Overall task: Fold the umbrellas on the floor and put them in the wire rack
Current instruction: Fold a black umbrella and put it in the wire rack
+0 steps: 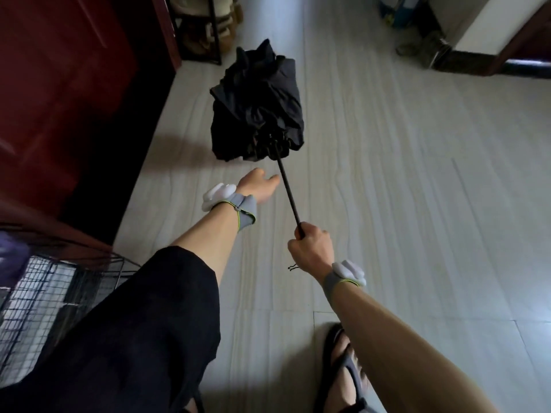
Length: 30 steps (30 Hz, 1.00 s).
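1. Floor (417, 189) of pale tiles fills most of the view, stretching ahead of and below both hands.
2. Door (59, 84), dark red, stands along the left side, well to the left of the left hand's fingers.
3. Umbrella (256, 108), black, has its canopy collapsed but loose and bunched; the canopy lies ahead of both hands, and whether it rests on the floor or is held just above it cannot be told. Its thin shaft (288, 192) runs back from the canopy to the right hand.
4. Rack (44, 293) of wire mesh sits at the lower left, behind and left of the left hand, partly hidden by a black-clothed leg (143, 338).
5. Foot (346, 371) in a dark sandal shows at the bottom, behind the right hand.
6. Right hand (311, 248) is clenched on the handle end of the shaft, fingers wrapped round it; a short cord (292, 267) dangles just below the fist.
7. Left hand (258, 186) reaches forward with fingers loose and spread, gripping nothing, its fingertips just beside the shaft and near the canopy's lower edge.
8. Wristbands (243, 208), grey with white pieces attached, sit on both wrists.
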Motion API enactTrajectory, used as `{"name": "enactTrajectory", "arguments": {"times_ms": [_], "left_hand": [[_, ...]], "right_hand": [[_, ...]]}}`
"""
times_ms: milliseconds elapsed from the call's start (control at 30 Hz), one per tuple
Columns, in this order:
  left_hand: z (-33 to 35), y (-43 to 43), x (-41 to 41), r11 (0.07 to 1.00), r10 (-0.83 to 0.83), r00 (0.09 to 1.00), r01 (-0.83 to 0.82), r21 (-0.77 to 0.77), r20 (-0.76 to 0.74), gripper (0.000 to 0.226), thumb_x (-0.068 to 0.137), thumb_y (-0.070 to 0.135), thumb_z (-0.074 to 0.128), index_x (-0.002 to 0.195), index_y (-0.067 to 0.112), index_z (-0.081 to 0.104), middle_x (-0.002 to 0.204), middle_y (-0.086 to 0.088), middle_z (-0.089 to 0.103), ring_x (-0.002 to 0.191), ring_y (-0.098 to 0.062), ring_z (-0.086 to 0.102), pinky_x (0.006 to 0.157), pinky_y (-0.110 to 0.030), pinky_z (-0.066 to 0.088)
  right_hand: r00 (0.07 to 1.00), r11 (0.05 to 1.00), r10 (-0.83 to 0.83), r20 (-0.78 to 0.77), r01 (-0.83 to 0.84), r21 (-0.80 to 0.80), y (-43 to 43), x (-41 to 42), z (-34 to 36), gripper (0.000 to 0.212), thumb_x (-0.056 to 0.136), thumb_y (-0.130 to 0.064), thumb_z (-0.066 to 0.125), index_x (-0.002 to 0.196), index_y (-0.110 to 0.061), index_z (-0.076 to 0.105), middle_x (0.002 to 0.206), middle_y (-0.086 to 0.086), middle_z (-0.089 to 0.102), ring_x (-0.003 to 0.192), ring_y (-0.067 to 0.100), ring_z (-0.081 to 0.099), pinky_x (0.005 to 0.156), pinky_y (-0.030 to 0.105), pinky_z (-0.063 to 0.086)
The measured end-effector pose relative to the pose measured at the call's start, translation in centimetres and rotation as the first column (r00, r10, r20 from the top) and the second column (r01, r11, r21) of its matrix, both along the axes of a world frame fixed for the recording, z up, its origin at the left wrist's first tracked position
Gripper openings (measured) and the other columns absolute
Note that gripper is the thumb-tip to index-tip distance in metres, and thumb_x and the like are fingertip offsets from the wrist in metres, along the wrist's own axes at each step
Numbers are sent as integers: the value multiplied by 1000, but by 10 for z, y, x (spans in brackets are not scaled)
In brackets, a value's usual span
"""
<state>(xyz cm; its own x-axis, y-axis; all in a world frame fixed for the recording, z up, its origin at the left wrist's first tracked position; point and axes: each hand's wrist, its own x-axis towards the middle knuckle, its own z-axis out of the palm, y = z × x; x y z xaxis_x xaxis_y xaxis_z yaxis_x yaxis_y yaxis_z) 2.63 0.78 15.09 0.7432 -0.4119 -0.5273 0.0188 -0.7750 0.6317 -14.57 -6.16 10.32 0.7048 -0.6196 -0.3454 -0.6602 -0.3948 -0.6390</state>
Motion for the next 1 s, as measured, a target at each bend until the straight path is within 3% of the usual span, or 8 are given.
{"name": "enactTrajectory", "arguments": {"times_ms": [100, 200, 333, 467, 567, 667, 833, 1000], "left_hand": [[32, 7, -15, 956, 162, 983, -177, -233, -84, 55, 101, 44, 48, 150, 23, 35, 134, 2, 60, 101, -25, 71, 90, -43, 55], [67, 11, -32, 768, 294, 915, -398, -501, -276, 24, 106, 29, 47, 129, 27, 44, 93, -2, 64, 74, -23, 68, 72, -38, 55], [106, 25, -50, 666, 315, 900, -436, -606, -301, 7, 107, 25, 49, 114, 23, 48, 77, -5, 59, 62, -25, 63, 66, -39, 58], [124, 53, -69, 787, 291, 952, -295, -541, -95, 13, 101, 21, 59, 112, 21, 53, 83, -9, 69, 64, -29, 69, 67, -49, 63], [129, 73, -87, 876, 186, 980, -132, -465, 71, 13, 98, 21, 61, 108, 23, 54, 84, -8, 73, 61, -25, 71, 56, -39, 61], [126, 85, -100, 918, 79, 975, 11, -397, 208, 11, 96, 23, 63, 103, 25, 54, 80, -5, 73, 57, -24, 70, 50, -36, 58], [120, 89, -110, 941, -211, 859, 307, -140, 467, 15, 97, 29, 59, 111, 28, 53, 69, 9, 69, 62, -17, 67, 64, -27, 50], [118, 89, -107, 934, -318, 841, 357, -7, 438, 17, 97, 31, 55, 114, 31, 52, 82, 6, 72, 69, -19, 69, 68, -31, 57]], "right_hand": [[996, 996, 81, 29, -80, -28, 10, -15, 22, 13, 71, -9, 54, 67, -15, 43, 61, 2, 50, 60, 32, 45, 55, 40, 49], [989, 989, 139, 57, -136, -52, 16, -30, 41, 19, 74, -13, 56, 66, -17, 40, 60, -1, 47, 59, 29, 42, 54, 38, 46], [953, 950, 282, 106, -263, -166, 14, -36, 83, 44, 90, -65, 55, 75, -23, 48, 74, -5, 57, 72, 24, 58, 69, 40, 51], [949, 997, 70, 307, -54, -61, -5, -24, 143, 69, 90, -76, 47, 127, -18, 54, 125, -1, 59, 106, 20, 60, 94, 37, 47], [847, 970, -186, 498, 78, 229, -17, -15, 192, 86, 87, -78, 53, 145, -16, 41, 137, 0, 51, 119, 18, 53, 101, 36, 42], [794, 866, -328, 512, 37, 498, -27, -11, 217, 85, 81, -78, 62, 142, -23, 41, 132, -7, 54, 118, 16, 54, 101, 37, 40], [775, 744, -351, 526, -111, 659, -28, -5, 210, 83, 68, -66, 85, 138, -28, 60, 126, -6, 73, 110, 17, 72, 97, 38, 56], [699, 711, -511, 501, 16, 703, -27, 3, 194, 76, 66, -47, 92, 132, -22, 63, 116, 1, 76, 101, 25, 75, 95, 44, 59]]}}
